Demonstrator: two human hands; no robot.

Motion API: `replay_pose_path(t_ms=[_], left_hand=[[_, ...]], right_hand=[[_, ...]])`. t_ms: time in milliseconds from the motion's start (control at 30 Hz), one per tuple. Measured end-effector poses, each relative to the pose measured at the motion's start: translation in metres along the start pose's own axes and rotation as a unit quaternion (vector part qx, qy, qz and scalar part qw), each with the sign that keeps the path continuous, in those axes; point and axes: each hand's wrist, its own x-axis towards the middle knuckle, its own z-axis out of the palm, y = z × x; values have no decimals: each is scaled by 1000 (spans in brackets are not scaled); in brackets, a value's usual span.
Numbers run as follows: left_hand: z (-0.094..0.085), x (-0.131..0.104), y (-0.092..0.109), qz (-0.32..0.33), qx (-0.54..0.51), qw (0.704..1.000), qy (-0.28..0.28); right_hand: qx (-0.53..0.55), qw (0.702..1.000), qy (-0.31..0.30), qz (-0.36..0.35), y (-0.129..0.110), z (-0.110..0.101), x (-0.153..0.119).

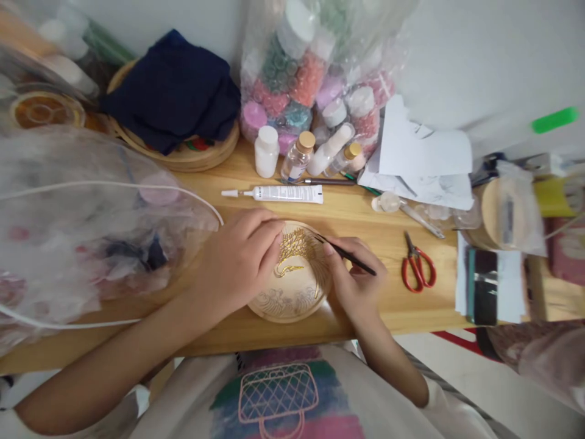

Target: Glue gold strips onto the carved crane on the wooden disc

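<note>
A round wooden plaque (292, 299) with a gold bird-shaped outline lies at the near edge of the wooden table (365, 219). My left hand (240, 259) rests on the plaque's left rim, fingers curled at the gold pattern. My right hand (354, 277) holds a thin dark pointed tool (350, 259), its tip touching the upper right of the gold outline.
A white glue tube (283, 194) lies just beyond the plaque. Small bottles (297, 155) stand before a plastic bag of coloured bead jars (311, 73). Red scissors (417, 265) lie to the right, papers (423, 158) behind them. A large plastic bag (82, 231) fills the left.
</note>
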Motion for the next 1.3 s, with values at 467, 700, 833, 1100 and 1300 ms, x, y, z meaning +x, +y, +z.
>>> replay_pose_path(t_ms=[467, 700, 833, 1100, 1300], left_hand=[[21, -9, -12, 1, -14, 999, -30], [21, -9, -13, 0, -19, 1000, -25], [21, -9, -12, -8, -11, 999, -30], [20, -9, -13, -9, -8, 999, -37], [20, -10, -14, -9, -6, 999, -39]], right_hand=[[-24, 1000, -1, -6, -2, 7, -4], [-17, 1000, -16, -7, -2, 13, -4], [-19, 1000, -24, -2, -1, 14, -3], [-23, 999, -28, -4, -1, 15, -2], [-32, 999, -33, -6, -1, 16, -2]])
